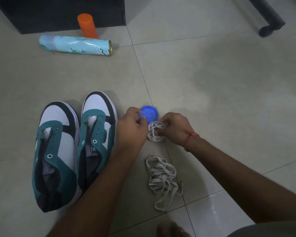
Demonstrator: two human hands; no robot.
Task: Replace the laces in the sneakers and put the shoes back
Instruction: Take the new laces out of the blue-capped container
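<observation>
White coiled laces (155, 131) pinched in right grip (175, 129) | left grip (132, 127) holds blue lid (149, 114)

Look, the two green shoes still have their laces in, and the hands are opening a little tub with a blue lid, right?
Not quite: the two green shoes have no laces; the head view shows bare eyelets. Loose laces lie on the floor. The left hand and right hand do hold the little tub with its blue lid.

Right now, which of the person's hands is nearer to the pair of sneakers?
The left hand. It sits just right of the sneakers, pinching the blue lid. The right hand is farther right, beyond the small container of white laces.
</observation>
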